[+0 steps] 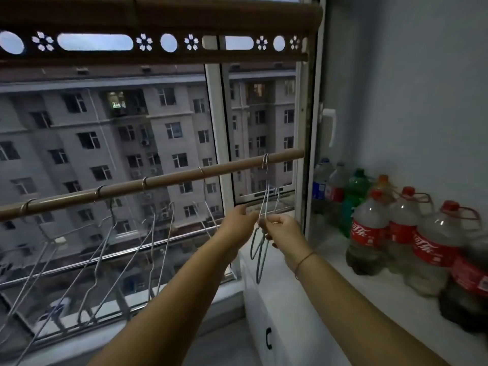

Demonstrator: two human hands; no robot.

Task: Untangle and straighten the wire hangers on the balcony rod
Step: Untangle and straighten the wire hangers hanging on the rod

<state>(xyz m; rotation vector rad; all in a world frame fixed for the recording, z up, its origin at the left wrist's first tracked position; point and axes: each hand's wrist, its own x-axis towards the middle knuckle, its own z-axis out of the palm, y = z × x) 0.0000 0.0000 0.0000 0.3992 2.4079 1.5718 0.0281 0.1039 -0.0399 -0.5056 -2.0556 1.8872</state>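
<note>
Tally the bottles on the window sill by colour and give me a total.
Red-label bottles: 5
Blue-label bottle: 1
Green bottle: 1
Orange-capped bottle, label hidden: 1
Total: 8. The far-right red-label one is cut off by the frame edge.

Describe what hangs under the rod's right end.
Bunched wire hangers, held by the left hand and right hand; the fingers hide how the wires cross.
</note>
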